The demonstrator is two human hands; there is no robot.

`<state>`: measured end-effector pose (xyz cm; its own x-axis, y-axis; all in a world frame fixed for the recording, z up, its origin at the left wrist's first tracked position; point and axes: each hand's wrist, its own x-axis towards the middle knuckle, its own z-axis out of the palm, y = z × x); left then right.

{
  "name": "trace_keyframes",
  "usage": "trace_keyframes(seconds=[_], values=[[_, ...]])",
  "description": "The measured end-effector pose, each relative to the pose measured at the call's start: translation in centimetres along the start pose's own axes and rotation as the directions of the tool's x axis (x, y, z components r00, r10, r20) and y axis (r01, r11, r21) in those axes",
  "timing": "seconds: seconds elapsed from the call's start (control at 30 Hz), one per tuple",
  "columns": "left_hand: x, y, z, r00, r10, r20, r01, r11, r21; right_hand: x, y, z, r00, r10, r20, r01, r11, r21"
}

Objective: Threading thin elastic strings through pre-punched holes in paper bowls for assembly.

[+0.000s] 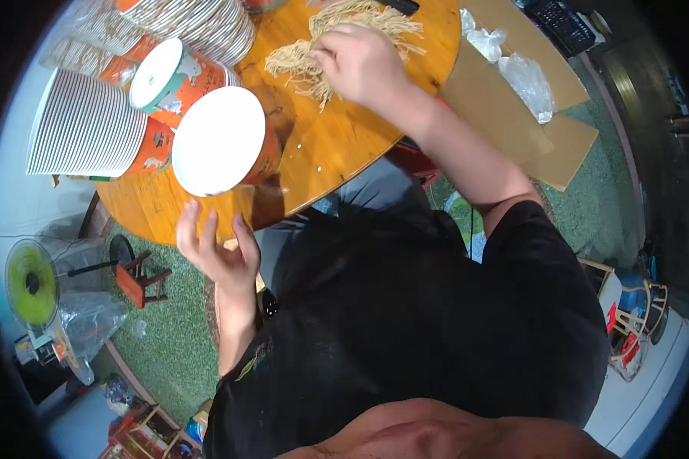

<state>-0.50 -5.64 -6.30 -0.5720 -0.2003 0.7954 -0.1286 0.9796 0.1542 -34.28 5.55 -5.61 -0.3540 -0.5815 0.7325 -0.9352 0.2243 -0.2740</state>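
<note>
Noodles (337, 46), pale and stringy, lie in a loose heap on the far part of the round wooden counter (337, 145). Your right hand (364, 61) rests on the heap with its fingers (325, 57) curled into the strands, holding a clump. Your left hand (218, 249) hangs at the near edge of the counter, fingers spread wide and holding nothing, just below an orange paper tub (222, 141) lying on its side. Stacks of white lids (84, 122) sit to the left of the tub.
</note>
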Motion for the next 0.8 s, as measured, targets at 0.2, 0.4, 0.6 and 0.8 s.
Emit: trace_keyframes(seconds=[0.2, 0.4, 0.6, 0.8], values=[[-0.7, 4.0, 1.9, 0.957, -0.18, 0.227, 0.282, 0.758, -0.588, -2.9, -9.9, -5.5, 0.972, 0.179, 0.152, -0.228, 0.876, 0.425], [2.6, 3.9, 4.0, 0.951, -0.02, 0.308, 0.183, 0.841, -0.509, -8.0, -12.1, -4.6, 0.963, -0.017, 0.269, -0.14, 0.822, 0.552], [1.7, 4.3, 3.3, 0.852, -0.274, 0.446, 0.484, 0.736, -0.474, -8.8, -10.7, -5.6, 0.942, -0.014, 0.334, -0.191, 0.798, 0.572], [-0.1, 3.3, 2.1, 0.779, -0.162, 0.606, 0.48, 0.777, -0.408, -8.3, -9.3, -6.5, 0.92, -0.12, 0.372, -0.037, 0.92, 0.39]])
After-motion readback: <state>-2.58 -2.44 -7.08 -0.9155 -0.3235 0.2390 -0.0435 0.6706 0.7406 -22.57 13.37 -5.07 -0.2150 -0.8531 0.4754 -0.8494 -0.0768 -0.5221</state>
